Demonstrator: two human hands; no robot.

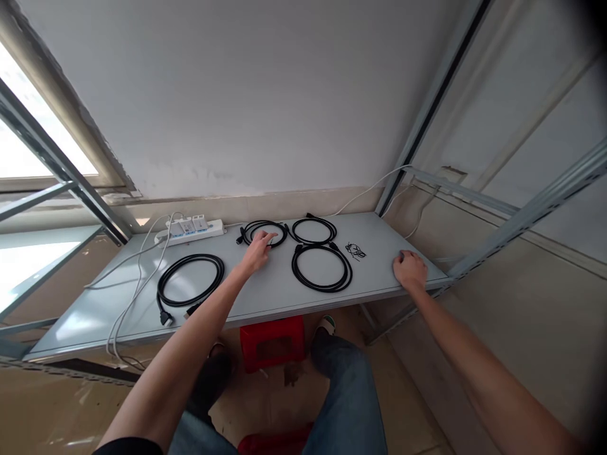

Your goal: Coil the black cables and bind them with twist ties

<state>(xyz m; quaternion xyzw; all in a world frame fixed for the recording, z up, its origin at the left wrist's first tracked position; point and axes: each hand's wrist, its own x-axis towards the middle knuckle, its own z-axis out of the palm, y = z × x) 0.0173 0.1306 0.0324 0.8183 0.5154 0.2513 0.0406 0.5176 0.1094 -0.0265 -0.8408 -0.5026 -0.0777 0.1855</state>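
My left hand [258,251] reaches over the near side of a coiled black cable [263,222] at the back middle of the table. Its fingers are stretched out and apart, and I cannot tell whether they touch the coil. At the table's right end rests my right hand [410,270], its fingers curled round something small and dark that I cannot make out. Between the hands lie two more coils, a black cable [313,242] at the back and a black cable [322,289] in front. Several thin black ties [355,251] lie in a loose pile beside them.
Another coiled black cable [164,287] lies at the left, its plug near the front edge. Behind it, a white power strip [214,228] holds several adapters, with white cords [137,292] trailing forward. Metal posts [434,104] frame the table [265,297]. Below stands a red stool [272,344].
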